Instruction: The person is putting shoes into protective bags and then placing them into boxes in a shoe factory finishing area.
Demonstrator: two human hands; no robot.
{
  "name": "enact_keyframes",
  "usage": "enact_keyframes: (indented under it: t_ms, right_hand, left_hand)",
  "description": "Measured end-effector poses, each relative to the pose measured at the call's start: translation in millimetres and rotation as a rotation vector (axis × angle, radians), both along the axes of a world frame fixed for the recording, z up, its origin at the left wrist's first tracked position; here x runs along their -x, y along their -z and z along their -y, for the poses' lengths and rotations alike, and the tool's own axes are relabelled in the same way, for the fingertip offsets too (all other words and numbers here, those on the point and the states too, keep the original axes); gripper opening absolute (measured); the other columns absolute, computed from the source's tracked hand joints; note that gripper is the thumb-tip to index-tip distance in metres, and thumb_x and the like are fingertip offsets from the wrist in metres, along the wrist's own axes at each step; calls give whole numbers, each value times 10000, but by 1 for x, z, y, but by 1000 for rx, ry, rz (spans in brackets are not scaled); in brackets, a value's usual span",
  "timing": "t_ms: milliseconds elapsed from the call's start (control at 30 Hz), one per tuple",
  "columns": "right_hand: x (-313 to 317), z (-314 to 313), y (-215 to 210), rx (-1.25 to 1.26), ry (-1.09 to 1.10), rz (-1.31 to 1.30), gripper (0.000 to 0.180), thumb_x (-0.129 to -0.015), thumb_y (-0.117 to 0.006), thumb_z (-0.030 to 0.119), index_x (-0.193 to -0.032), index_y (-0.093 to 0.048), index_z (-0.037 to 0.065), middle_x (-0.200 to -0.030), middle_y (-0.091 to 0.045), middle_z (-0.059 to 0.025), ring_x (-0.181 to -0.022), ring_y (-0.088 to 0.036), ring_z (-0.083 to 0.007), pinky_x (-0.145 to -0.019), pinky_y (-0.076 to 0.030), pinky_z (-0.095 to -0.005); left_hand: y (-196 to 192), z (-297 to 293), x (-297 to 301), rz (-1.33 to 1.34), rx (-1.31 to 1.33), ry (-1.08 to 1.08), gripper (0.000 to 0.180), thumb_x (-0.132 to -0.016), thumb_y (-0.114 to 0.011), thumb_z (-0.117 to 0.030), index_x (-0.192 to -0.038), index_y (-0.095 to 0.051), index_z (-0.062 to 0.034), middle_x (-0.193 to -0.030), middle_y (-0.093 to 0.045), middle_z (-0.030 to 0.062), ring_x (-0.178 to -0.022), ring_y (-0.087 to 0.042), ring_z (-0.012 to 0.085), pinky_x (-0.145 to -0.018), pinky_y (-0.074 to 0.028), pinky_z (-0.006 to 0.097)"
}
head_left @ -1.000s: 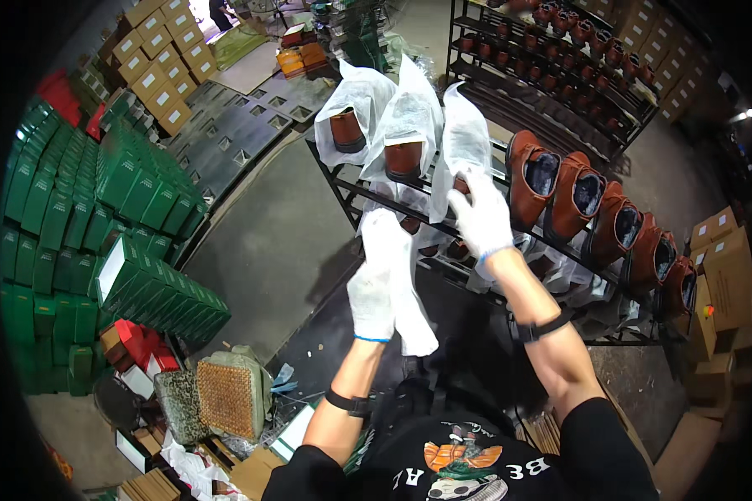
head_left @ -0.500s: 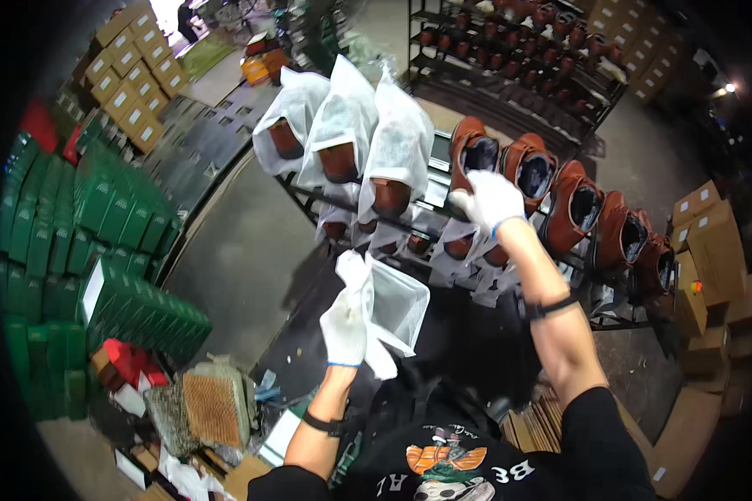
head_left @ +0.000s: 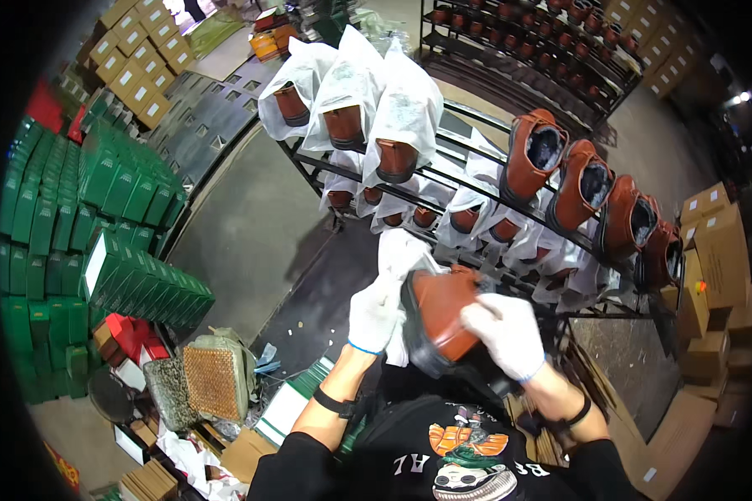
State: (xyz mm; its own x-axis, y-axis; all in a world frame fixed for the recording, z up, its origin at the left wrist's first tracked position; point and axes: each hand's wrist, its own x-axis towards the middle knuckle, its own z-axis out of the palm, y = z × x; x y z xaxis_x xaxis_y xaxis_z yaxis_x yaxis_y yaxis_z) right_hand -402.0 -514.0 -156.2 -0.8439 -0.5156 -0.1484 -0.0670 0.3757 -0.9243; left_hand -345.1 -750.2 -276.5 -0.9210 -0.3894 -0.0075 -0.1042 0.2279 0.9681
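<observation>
Both my hands wear white gloves. My right hand point(head_left: 506, 334) grips a brown leather boot point(head_left: 439, 311) with a black sole, held close to my chest. My left hand point(head_left: 373, 314) holds a white fabric bag point(head_left: 398, 255) open against the boot's toe end. Just beyond stands a black metal rack point(head_left: 468, 179). On its top row, three boots sit inside white bags point(head_left: 397, 117) at the left and several bare brown boots point(head_left: 581, 184) at the right. Lower rows hold more bagged boots point(head_left: 464, 219).
Stacks of green boxes point(head_left: 67, 225) fill the left side. Brown cartons point(head_left: 714, 250) stand at the right and far left top. A second rack of boots point(head_left: 551, 42) stands behind. A woven orange pad point(head_left: 213, 380) and loose items lie at the lower left.
My right hand took a bare boot off the rack's top row and brought it down to my chest. My left hand raised the white bag to meet it.
</observation>
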Motion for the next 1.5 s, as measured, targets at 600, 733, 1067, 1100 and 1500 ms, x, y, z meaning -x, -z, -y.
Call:
enact_keyframes:
  t_ms: [600,733,1067,1100,1500]
  right_hand:
    - [-9,55,21,4,389,-364,223,-1007,-718,150,-1056,-753,-65,-857,-716,-184,-748,-701,-282,-740,-546,-364]
    - [-8,81,-1,34,526,-699,110,-950,-766,21,-1044,-781,-35,-910,-737,-187,-781,-727,-348,-735,-572,-385]
    - [70,114,11,-209,363,-418,437,-913,-829,379,-1162,-716,38,-1182,-721,-227,-1141,-705,-429,-974,-562,-491]
    - [55,106,29,-199,86,-295,433,-923,-812,438,-1049,-723,34,-1097,-731,-243,-1071,-720,-443,-949,-570,-494]
    - [244,-35,-4,-781,106,-472,602,-1022,-603,587,-1243,-770,52,-1333,-741,-252,-1212,-728,-404,-1033,-581,-494]
  left_hand:
    - [-101,29,-1,-145,390,396,263,-1049,-684,-68,-1292,-750,6,-1000,-745,297,-902,-771,449,-777,-610,400]
    - [-104,32,-31,-69,192,244,255,-1068,-667,-53,-1285,-748,53,-1031,-830,166,-880,-784,207,-795,-595,358]
    - [-39,27,51,-108,-150,-97,370,-1111,-651,-273,-1141,-737,86,-893,-743,67,-851,-594,96,-757,-530,331]
    - [-29,23,50,-84,-187,-87,367,-1110,-654,-268,-1142,-737,87,-903,-746,62,-863,-598,95,-763,-531,327]
    - [-15,-62,26,105,204,-170,305,-1118,-605,-197,-1297,-733,15,-1023,-759,288,-988,-807,360,-863,-580,391]
